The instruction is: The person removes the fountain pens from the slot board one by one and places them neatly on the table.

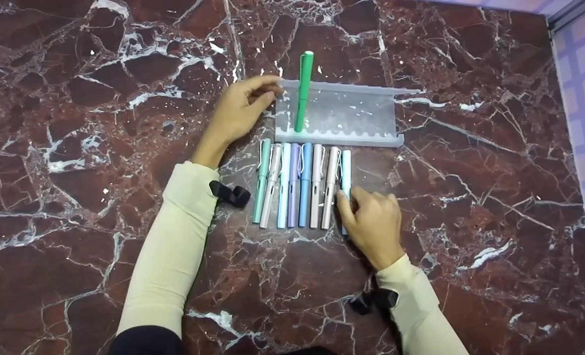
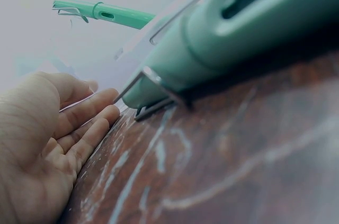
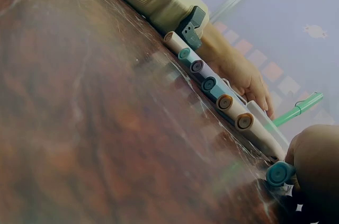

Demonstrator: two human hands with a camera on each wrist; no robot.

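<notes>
A translucent pen tray (image 1: pixel 341 106) with a notched front rail lies on the marbled surface. One bright green pen (image 1: pixel 304 88) stands in it near the left end, its cap towards the back. At the tray's back left corner, my left hand (image 1: pixel 240 108) pinches the edge between thumb and fingers. My right hand (image 1: pixel 375 219) grips a light turquoise pen (image 1: pixel 346 165) at the right end of a row of capped pens, covering its lower barrel. In the right wrist view, the turquoise end (image 3: pixel 279 173) of that pen shows beside the fingers.
Several pens lie side by side before the tray, including a sage green pen (image 1: pixel 261 182), a purple pen (image 1: pixel 293 187), a blue pen (image 1: pixel 305 185) and a beige pen (image 1: pixel 330 187). The marbled surface (image 1: pixel 469 246) ends at a pale checked area on the right.
</notes>
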